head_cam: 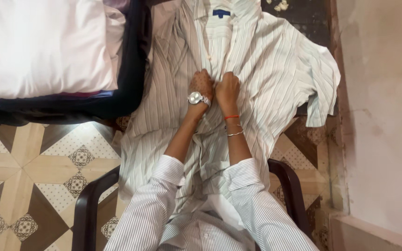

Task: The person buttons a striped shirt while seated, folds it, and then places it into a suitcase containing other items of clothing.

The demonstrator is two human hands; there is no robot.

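A pale striped shirt [257, 69] lies spread, collar away from the person, draped over the chair [87, 204]. The left hand [202, 85] and right hand [227, 88] pinch its front placket, fingers closed on cloth. It looks light, limp, best held by its edges.

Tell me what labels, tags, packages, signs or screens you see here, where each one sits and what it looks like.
Neck label: small dark blue rectangle sewn inside the collar of the striped shirt, top centre, above both hands.
Wristwatch: round silver dial on a metal band, on the left hand; its face is too small to make out.
No packages, signs or screens show; the right hand rests beside the left on the shirt front.
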